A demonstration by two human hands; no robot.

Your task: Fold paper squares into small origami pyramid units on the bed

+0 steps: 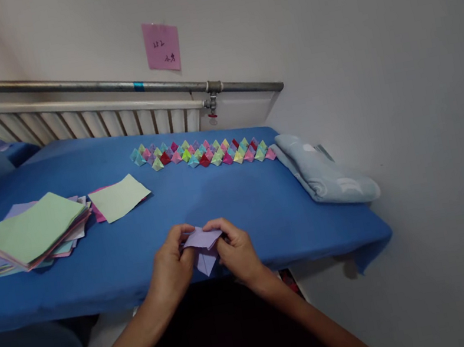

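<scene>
A partly folded sheet of lilac origami paper is held up between both hands near the front edge of the blue-covered table. My left hand pinches its left side, fingers curled over the top. On the opposite side my right hand grips the paper in the same way. The lower part of the sheet comes to a point with a crease down its middle. Beyond the hands lie rows of small folded paper pieces in many colours.
Stacked coloured paper lies at the left, with a smaller pile of pale green sheets beside it. A folded light blue blanket rests at the right end. Behind the table runs a radiator with a pipe and valve.
</scene>
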